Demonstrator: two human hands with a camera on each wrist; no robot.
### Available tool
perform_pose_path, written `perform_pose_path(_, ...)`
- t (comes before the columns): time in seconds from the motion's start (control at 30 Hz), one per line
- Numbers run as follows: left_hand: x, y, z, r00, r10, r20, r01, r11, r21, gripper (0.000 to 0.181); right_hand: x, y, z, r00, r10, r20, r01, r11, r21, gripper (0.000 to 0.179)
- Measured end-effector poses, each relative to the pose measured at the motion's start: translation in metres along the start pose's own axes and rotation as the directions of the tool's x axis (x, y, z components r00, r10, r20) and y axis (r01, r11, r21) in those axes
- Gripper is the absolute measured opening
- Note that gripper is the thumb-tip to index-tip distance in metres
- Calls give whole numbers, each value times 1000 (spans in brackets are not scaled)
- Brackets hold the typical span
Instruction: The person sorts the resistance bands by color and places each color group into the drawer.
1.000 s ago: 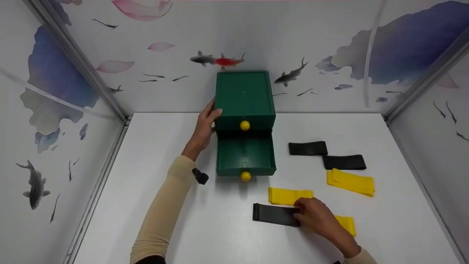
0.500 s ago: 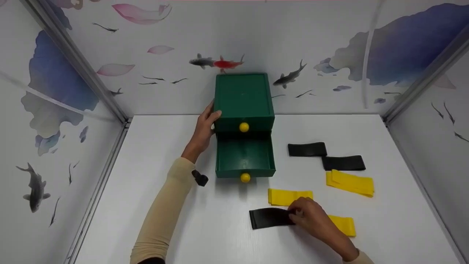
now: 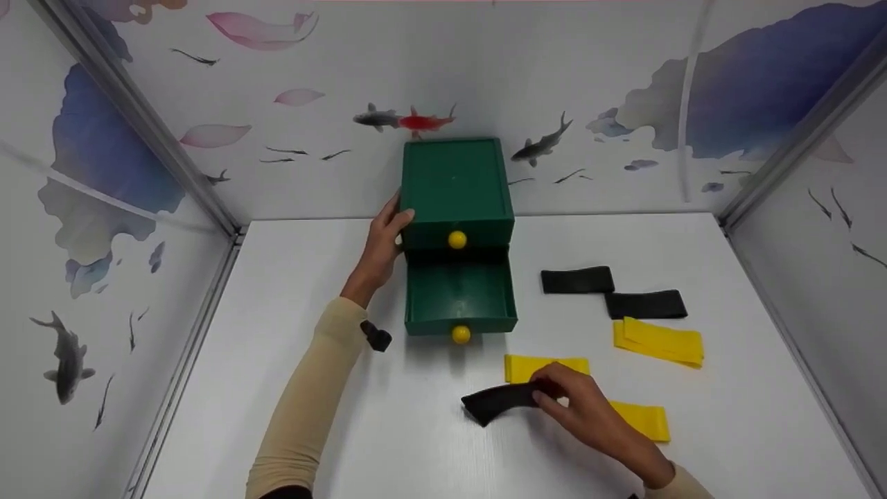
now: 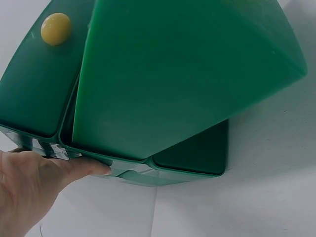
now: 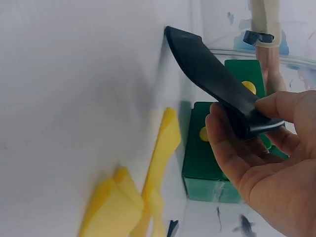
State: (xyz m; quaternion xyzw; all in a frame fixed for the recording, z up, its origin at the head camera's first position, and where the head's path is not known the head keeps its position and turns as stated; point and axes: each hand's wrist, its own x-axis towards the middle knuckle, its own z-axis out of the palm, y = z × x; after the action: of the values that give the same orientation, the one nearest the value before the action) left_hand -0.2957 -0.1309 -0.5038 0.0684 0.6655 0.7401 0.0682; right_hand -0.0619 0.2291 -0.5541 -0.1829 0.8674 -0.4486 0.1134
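Observation:
In the head view my left hand (image 3: 378,253) rests against the left side of a green two-drawer cabinet (image 3: 454,177), thumb at its front corner. The lower drawer (image 3: 426,328) is pulled out, and its visible inside is bare; both drawers have yellow knobs. My right hand (image 3: 585,409) pinches one end of a black resistance band (image 3: 495,402), thumb on one side and fingers on the other. The band bends in a loop at the pinch in the right wrist view (image 5: 212,74), its free end hanging left. A yellow band (image 3: 523,369) lies just behind it.
Another yellow band (image 3: 644,421) lies partly hidden by my right hand. Farther right are a folded yellow band (image 3: 658,343) and two black bands (image 3: 577,280), (image 3: 646,305) with corners close together. A patterned wall (image 3: 312,180) stands behind the cabinet.
The black band, flat on the table at first, has been lifted at its right end and now bends in the air. My right hand has shifted slightly left. The left hand keeps its place.

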Motion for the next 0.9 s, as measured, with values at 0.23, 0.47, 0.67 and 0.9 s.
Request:
perform_pose_path(0.23, -1, 0, 0, 1000, 2, -12, -2, 1000, 13, 74, 9, -18, -15, 992, -124, 20, 126, 989, -82, 20)
perform_pose_path(0.47, -1, 1, 1, 1000, -7, -16, 7, 1000, 1, 76, 24, -41, -43, 964, -264, 18, 263, 947, -185, 23)
perform_pose_path(0.67, -2, 1, 0, 1000, -15, -26, 15, 1000, 0, 76, 42, -66, -65, 917, -399, -1, 380, 875, -300, 27)
perform_pose_path(0.9, -2, 0, 0, 1000, -1, -12, 1, 1000, 2, 75, 69, -89, -74, 830, -558, -5, 524, 782, -336, 27)
